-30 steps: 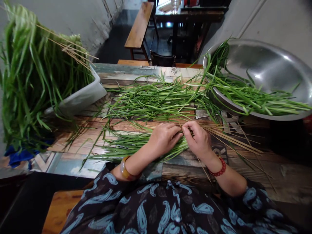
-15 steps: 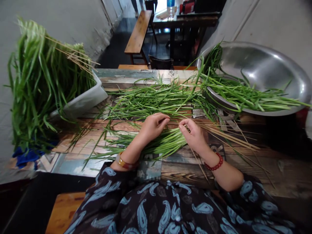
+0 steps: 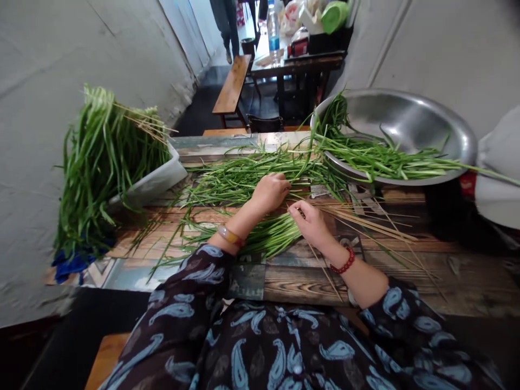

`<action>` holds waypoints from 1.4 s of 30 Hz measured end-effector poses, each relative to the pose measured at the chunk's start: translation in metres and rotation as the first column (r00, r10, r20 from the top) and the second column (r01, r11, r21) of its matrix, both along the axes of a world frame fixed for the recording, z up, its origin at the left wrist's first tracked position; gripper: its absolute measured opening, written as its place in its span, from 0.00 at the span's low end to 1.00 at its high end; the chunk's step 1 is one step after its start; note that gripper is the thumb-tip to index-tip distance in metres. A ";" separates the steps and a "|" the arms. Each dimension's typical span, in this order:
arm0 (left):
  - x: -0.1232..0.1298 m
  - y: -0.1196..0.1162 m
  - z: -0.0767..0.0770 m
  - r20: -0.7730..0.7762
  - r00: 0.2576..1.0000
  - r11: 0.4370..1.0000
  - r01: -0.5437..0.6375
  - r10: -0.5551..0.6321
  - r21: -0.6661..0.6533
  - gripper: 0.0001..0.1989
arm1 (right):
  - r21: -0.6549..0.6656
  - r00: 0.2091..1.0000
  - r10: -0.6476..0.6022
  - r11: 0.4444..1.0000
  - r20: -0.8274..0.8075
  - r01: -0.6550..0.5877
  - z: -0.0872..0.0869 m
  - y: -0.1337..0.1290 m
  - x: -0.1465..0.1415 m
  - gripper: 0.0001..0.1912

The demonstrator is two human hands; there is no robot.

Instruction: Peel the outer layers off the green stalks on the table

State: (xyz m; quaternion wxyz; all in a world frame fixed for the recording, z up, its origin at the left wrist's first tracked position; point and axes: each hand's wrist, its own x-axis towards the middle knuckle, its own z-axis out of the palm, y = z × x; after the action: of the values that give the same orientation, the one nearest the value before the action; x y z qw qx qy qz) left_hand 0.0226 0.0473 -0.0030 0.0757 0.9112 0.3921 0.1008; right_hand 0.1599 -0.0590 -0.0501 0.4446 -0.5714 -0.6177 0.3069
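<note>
My left hand (image 3: pixel 271 190) is at the near edge of the loose pile of green stalks (image 3: pixel 247 173), its fingers bent down and closed; what they grip is too small to tell. My right hand (image 3: pixel 309 219) is pinched on the end of a thin stick, at the pale ends of a nearer row of stalks (image 3: pixel 280 233). Several thin bamboo sticks (image 3: pixel 377 225) fan out on the table to the right of it.
A white bin (image 3: pixel 156 176) heaped with skewered greens (image 3: pixel 109 151) stands left. A steel basin (image 3: pixel 430 116) with stalks is back right. A blue cloth (image 3: pixel 69 266) lies at the left end. Beyond are a bench (image 3: pixel 233 84), another table with a bottle (image 3: pixel 273 32), and a person's legs (image 3: pixel 227 24).
My left hand has moved forward and right onto the farther pile, its fingers turned down. My right hand stays pinched near the stalk ends. The view has tilted up, showing more of the far table.
</note>
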 end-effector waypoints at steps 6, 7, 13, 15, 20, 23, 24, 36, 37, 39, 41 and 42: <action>0.007 0.002 -0.007 0.074 0.996 0.995 -0.044 0.051 -0.089 0.10 | -0.002 1.000 -0.008 1.000 -0.008 0.008 -0.001 0.000 -0.003 0.14; 0.005 0.001 -0.006 0.094 0.994 0.996 -0.044 0.052 -0.082 0.10 | 0.009 1.000 -0.015 1.000 -0.007 0.015 -0.001 0.000 -0.004 0.14; -0.021 -0.004 0.004 0.280 0.956 0.995 -0.063 0.084 -0.083 0.07 | 0.103 0.999 -0.036 0.994 -0.008 0.037 -0.001 0.003 -0.010 0.14; -0.030 -0.011 0.006 0.330 0.937 0.990 -0.075 0.110 -0.116 0.06 | 0.111 0.999 -0.040 0.993 -0.011 0.042 -0.001 0.003 -0.011 0.14; -0.039 -0.034 0.005 0.423 0.889 0.975 -0.097 0.174 -0.197 0.07 | 0.119 0.999 -0.044 0.992 -0.011 0.045 -0.002 0.000 -0.012 0.14; -0.037 -0.043 0.001 0.509 0.834 0.964 -0.096 0.213 -0.247 0.07 | 0.136 0.999 -0.050 0.989 0.001 0.050 0.001 -0.002 -0.012 0.14; -0.036 -0.044 -0.001 0.533 0.816 0.961 -0.092 0.223 -0.261 0.08 | 0.147 0.998 -0.056 0.988 0.009 0.054 0.002 -0.003 -0.011 0.13; -0.031 -0.049 -0.011 0.629 0.717 0.931 -0.076 0.301 -0.358 0.08 | 0.176 0.998 -0.043 0.984 0.039 0.035 0.017 -0.010 -0.002 0.10; -0.030 -0.050 -0.010 0.632 0.718 0.934 -0.073 0.293 -0.349 0.08 | 0.180 0.998 -0.038 0.983 0.042 0.030 0.017 -0.010 -0.001 0.10; -0.029 -0.052 -0.009 0.638 0.722 0.943 -0.062 0.268 -0.327 0.07 | 0.189 0.998 -0.026 0.982 0.056 0.015 0.019 -0.011 0.000 0.10; -0.028 -0.054 -0.009 0.648 0.720 0.950 -0.047 0.247 -0.309 0.07 | 0.190 0.997 -0.017 0.982 0.073 0.003 0.019 -0.012 0.001 0.10; -0.028 -0.054 -0.009 0.652 0.719 0.952 -0.041 0.239 -0.304 0.06 | 0.188 0.997 -0.014 0.982 0.078 -0.001 0.020 -0.012 0.001 0.10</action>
State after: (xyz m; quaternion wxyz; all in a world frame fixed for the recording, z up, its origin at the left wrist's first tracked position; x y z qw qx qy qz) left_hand -0.0057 -0.0071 -0.0118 0.3289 0.7586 0.4151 0.3795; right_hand 0.1614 -0.0711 -0.0305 0.4726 -0.5409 -0.6590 0.2229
